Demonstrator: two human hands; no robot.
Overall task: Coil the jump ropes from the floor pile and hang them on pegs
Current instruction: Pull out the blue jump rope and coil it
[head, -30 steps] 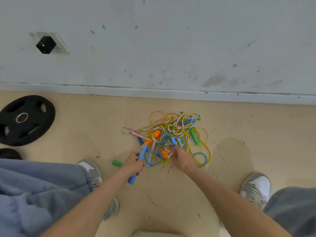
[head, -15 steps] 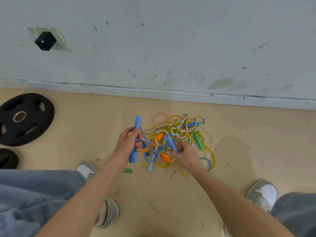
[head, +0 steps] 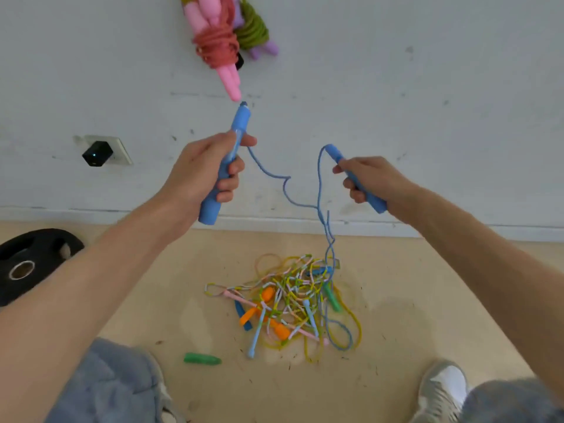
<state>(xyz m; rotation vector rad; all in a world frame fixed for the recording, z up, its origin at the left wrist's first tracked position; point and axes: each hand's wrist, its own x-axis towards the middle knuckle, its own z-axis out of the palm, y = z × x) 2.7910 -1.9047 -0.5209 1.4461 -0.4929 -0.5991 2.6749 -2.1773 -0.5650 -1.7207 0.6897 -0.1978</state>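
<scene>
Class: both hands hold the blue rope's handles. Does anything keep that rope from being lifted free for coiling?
Yes. The thin blue cord hangs from both blue foam handles into the tangled multicoloured rope pile on the floor; its lower loop appears caught there.

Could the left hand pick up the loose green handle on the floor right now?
Probably not yet: the left hand is raised and wrapped around a blue handle. The floor around the green handle looks clear, so only the full grip stops it.

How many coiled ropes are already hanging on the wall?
2 show: a pink-handled bundle and, just to its right, a green coil with purple handles. The frame's top edge cuts both off, so more may hang above.
</scene>
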